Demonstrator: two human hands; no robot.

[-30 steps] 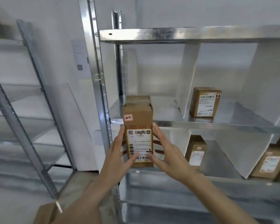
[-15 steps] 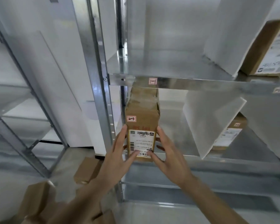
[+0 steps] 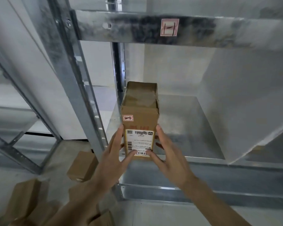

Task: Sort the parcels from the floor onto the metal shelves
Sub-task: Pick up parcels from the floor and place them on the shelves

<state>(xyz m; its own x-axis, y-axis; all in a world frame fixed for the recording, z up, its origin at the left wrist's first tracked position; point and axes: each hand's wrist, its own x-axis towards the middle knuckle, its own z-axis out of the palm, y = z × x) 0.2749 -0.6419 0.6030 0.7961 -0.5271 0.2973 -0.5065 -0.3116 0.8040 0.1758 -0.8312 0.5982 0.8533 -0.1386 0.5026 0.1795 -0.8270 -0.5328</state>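
2 hands are clamping 1 cardboard parcel between them: the left hand is pressing flat on its side at 9 o'clock and the right hand on its side at 3 o'clock, fingers spread and running up the box, both thumbs curling onto the lower edge of the printed shipping label. Neither palm is closing around anything else; the grip is only as wide as the box. Compared with 1 second ago, the parcel is sitting much lower and deeper, now passing under the shelf beam tagged 1-1 at 12 o'clock and entering the leftmost bay, where 0.5 seconds ago it was only reaching the shelf lip. Its small red tag reading 2-1 suggests this lower level is the intended slot, so the placement is probably nearly done; whether the base is already resting on the metal shelf cannot be told. A white divider is closing the bay at 3 o'clock. More parcels are waiting on the floor at 8 o'clock.
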